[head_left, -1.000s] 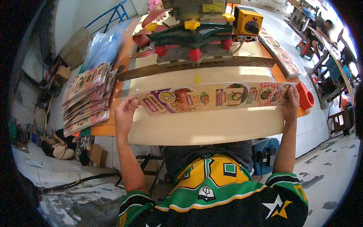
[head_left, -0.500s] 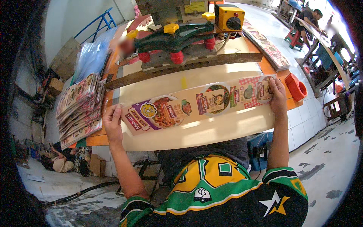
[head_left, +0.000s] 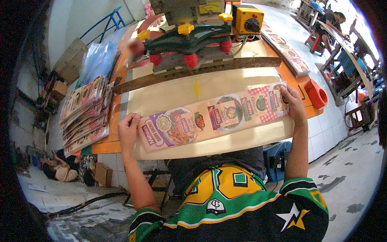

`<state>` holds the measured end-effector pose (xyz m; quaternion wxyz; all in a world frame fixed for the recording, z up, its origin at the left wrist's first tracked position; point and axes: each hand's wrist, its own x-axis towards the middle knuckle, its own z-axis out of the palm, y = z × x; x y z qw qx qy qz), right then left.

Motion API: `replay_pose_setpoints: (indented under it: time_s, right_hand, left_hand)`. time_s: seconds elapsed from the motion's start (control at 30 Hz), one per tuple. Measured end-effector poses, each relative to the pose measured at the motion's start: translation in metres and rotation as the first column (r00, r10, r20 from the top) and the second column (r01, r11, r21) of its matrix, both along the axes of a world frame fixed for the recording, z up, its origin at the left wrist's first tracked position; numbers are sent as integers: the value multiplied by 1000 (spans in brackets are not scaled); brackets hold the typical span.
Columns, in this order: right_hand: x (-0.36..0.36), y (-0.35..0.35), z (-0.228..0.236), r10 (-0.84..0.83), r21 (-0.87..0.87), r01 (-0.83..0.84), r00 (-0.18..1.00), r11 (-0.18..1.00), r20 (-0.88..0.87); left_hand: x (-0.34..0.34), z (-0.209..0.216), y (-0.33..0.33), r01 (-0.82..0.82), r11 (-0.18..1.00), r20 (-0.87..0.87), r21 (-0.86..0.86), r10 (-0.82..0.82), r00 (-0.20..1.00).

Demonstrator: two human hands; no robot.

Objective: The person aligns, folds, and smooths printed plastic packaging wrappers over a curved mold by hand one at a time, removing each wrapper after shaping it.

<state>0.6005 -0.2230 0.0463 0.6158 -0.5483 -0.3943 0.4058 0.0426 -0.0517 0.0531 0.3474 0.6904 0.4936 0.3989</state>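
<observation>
A long printed plastic strip [head_left: 205, 111] with food pictures and a red-checked part slants across the cream work surface [head_left: 258, 131] in front of me. My left hand [head_left: 129, 128] is closed in a pinch at the strip's upper left corner. At the far right end my right hand [head_left: 294, 103] grips the strip, thumb on top and the other fingers partly hidden. Just beyond the strip runs the long metal bar [head_left: 201, 69] of a press with a dark green arm [head_left: 187, 40], yellow knobs and red feet.
On the left lie a pile of similar printed strips [head_left: 84, 115] and clear bluish plastic sheets [head_left: 98, 60]. More strips [head_left: 286, 50] are stacked at the right, near an orange-red holder [head_left: 315, 94]. A yellow control box [head_left: 248, 19] stands behind the press. Other people are farther off, left and right.
The strip has shifted slightly toward me at its left end and shows more of its face. My left hand has moved a little to the right with the corner.
</observation>
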Motion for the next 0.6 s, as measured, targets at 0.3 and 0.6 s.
replay_pose_setpoints:
  time_s: [0.3, 0.6]
  right_hand:
    - [-14, -5, -2, 43, -21, -42, 998, 999, 52]
    - [-8, -6, -13, 29, -44, -20, 978, 999, 206]
  left_hand:
    - [19, -25, 2, -355, 911, 14, 210, 360, 933]
    - [-4, 3, 3, -99, 982, -238, 160, 136, 962]
